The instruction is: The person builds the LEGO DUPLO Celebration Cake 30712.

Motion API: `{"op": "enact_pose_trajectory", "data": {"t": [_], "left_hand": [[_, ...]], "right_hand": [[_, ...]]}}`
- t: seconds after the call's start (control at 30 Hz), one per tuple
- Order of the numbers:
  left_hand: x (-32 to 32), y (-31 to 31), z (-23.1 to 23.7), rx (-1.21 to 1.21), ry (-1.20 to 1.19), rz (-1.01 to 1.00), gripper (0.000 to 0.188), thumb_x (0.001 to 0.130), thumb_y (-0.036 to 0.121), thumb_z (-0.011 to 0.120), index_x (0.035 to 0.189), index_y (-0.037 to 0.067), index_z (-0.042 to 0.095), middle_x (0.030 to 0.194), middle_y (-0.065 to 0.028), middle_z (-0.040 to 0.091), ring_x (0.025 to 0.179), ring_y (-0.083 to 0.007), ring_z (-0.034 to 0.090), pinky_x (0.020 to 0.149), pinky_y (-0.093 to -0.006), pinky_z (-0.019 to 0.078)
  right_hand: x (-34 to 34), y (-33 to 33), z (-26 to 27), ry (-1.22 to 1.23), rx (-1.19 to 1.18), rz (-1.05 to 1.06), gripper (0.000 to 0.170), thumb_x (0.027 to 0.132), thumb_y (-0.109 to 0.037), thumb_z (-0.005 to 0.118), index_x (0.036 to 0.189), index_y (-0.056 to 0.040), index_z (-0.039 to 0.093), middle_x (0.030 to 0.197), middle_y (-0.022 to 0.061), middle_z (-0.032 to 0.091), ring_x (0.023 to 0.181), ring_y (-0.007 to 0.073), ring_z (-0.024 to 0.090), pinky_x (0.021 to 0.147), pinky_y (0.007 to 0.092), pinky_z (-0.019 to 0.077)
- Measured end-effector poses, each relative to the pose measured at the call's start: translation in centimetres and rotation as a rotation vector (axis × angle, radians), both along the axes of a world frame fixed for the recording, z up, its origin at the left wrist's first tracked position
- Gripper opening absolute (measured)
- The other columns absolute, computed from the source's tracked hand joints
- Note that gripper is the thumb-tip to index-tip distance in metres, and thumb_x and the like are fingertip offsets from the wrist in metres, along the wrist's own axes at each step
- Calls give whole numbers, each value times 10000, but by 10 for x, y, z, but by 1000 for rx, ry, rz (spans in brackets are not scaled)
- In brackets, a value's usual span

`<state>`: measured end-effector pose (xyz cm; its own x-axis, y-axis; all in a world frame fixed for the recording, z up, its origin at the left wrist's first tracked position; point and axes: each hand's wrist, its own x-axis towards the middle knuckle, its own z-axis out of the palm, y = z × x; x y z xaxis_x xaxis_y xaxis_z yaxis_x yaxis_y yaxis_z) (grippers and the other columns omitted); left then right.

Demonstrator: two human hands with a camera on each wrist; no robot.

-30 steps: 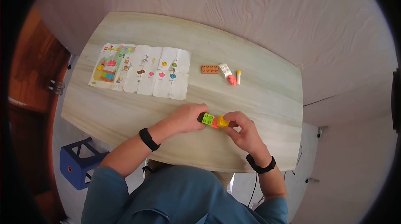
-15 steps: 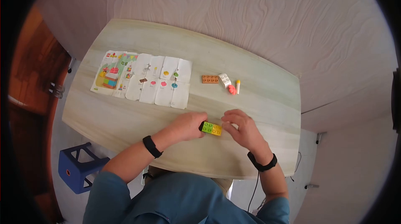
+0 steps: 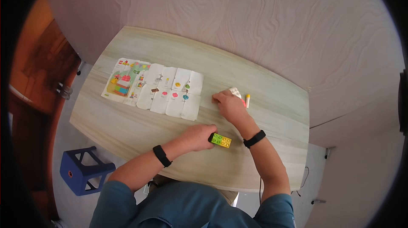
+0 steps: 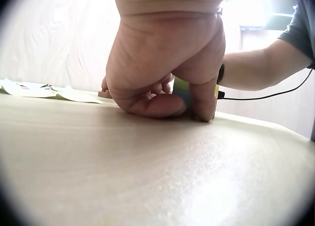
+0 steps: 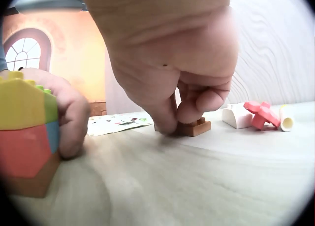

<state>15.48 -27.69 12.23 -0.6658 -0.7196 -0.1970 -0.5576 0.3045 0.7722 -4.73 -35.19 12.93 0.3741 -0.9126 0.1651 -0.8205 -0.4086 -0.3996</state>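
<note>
We see bright glare low on bench and blown-out light upper right, left wrist view; dark, curved head-view edges.

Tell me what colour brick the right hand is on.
The brick is orange-brown, clearest in the right wrist view.

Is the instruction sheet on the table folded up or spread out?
Spread out: the sheet lies on the table with its panels side by side, crease lines between them and printed pictures showing.

My shirt: dull teal, short sleeves, softly creased. Black left wristband, broad; matching black right wristband. Tan trousers, only a little showing past the shirt.
</note>
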Motion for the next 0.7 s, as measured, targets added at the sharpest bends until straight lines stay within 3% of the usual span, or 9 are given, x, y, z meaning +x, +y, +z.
{"op": "enact_pose_trajectory", "data": {"t": [0.2,0.3,0.37,0.47,0.5,0.57,0.7], "left_hand": [[-2,0,-7,-24,30,-10,422,777,184,829,1141,71,648,967,-146,711,922,-369,695,785,-462,551],[-1,1,-8,-34,39,-9,419,774,182,830,1135,71,649,964,-143,710,918,-370,694,781,-464,548],[-1,1,-8,-37,46,-3,414,774,182,830,1131,71,651,963,-144,710,915,-371,694,779,-464,547],[-1,3,-4,-50,59,10,402,779,184,829,1122,69,654,965,-144,710,918,-374,694,783,-467,548],[-2,3,1,-48,29,13,398,777,184,834,1113,69,655,967,-144,714,925,-375,696,787,-469,549],[-3,3,2,-42,-2,10,395,775,184,838,1105,69,656,969,-143,717,932,-376,698,790,-472,550],[-3,3,-1,-13,-4,21,406,756,179,860,1090,75,654,970,-141,728,947,-380,703,793,-477,552]], "right_hand": [[-20,55,21,-28,108,23,213,929,-60,635,1116,-112,723,1058,89,716,953,316,710,794,426,583],[-37,76,24,-59,143,-4,331,867,-20,695,1194,-72,694,1024,82,701,816,262,671,757,383,566],[-43,90,43,-301,194,-185,348,864,-29,727,1207,-71,694,1004,68,675,731,195,618,683,329,536],[-51,112,64,-405,375,-190,369,856,-26,760,1218,-69,697,1047,68,662,705,147,566,631,284,493],[-46,120,67,-406,378,-189,369,856,-26,760,1218,-69,697,1047,68,662,705,147,566,631,284,493],[-34,134,67,-374,300,24,375,856,-10,772,1219,-67,699,1090,92,663,735,174,635,638,300,531],[-18,144,60,-302,249,72,346,868,-8,779,1203,-71,718,1130,100,665,818,221,706,694,337,581]]}}
